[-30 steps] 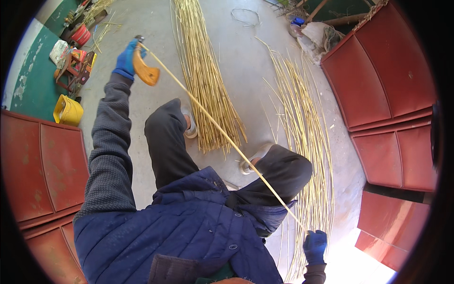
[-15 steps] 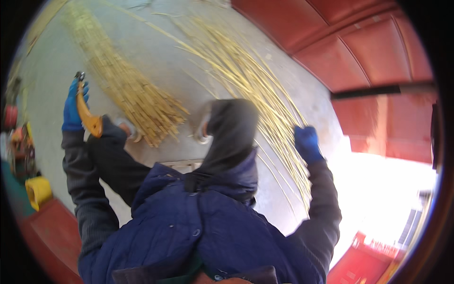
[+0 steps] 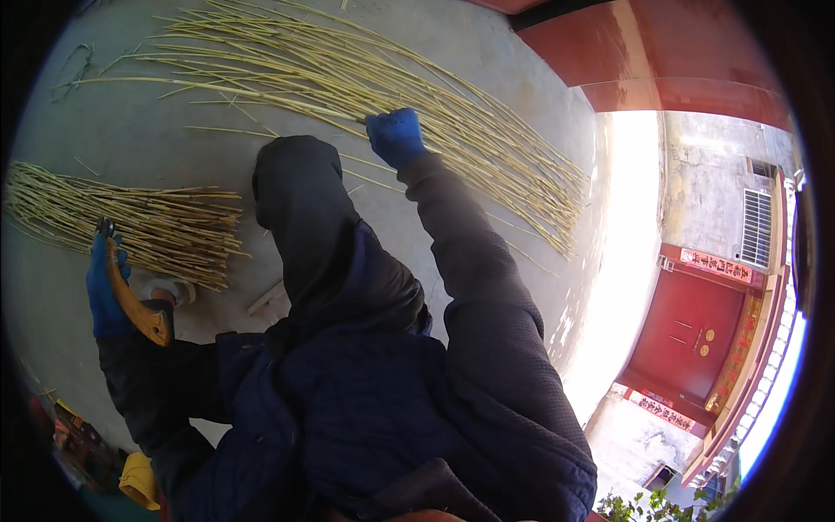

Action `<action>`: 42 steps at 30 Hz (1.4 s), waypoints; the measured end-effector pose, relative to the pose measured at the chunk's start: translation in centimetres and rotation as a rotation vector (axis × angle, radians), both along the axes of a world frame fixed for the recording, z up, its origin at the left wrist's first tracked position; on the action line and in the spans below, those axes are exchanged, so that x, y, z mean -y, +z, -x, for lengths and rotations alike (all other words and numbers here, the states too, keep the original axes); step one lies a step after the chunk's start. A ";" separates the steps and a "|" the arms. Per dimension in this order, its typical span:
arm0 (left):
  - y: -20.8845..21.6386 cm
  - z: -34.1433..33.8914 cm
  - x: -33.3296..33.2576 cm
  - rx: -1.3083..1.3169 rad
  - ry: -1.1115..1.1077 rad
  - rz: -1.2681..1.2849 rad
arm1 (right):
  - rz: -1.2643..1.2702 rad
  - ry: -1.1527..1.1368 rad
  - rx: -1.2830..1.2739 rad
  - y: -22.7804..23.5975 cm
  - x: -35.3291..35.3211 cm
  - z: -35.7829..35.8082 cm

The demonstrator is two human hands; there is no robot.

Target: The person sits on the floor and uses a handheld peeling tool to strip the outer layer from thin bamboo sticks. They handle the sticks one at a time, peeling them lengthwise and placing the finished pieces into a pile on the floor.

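Observation:
In a blue glove, my left hand (image 3: 108, 291) is closed round a tool with a curved wooden handle (image 3: 137, 304) and a dark metal end at its top. Just beyond it, a dense bundle of thin yellow-brown stalks (image 3: 130, 222) lies on the floor, its cut ends fairly even. My right hand (image 3: 396, 137), also blue-gloved, reaches over a loose spread of long yellow stalks (image 3: 487, 157). Its fingers are curled into a fist at the end of a thicker, pale stalk (image 3: 261, 94) that stretches off to the left.
My bent knee (image 3: 300, 174) stands between the two lots of stalks. A small piece of wood (image 3: 265, 297) lies by my feet. At the lower left is a yellow container (image 3: 139, 480). Red panels (image 3: 661, 52) rise at upper right, with a red double door (image 3: 687, 335) beyond a sunlit strip.
My body and view have turned to the right. My right hand has moved from the near side of the loose stalks to over their middle. My left hand keeps the wooden-handled tool.

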State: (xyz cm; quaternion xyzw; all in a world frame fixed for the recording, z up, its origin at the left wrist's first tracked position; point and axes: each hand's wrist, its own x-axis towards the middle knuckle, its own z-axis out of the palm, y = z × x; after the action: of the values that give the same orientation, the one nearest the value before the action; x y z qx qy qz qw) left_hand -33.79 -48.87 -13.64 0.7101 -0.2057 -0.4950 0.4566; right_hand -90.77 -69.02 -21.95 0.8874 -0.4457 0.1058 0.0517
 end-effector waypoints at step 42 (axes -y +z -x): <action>10.4 -6.5 -8.0 -0.519 0.495 0.019 | -0.686 0.314 -0.527 -23.9 -10.0 -48.4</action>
State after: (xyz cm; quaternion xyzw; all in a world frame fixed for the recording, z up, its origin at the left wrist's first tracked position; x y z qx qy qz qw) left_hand -27.32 -40.89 -3.25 0.5846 0.0907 -0.5313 0.6064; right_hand -42.37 -59.04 -45.82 0.9066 -0.2869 -0.2707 -0.1501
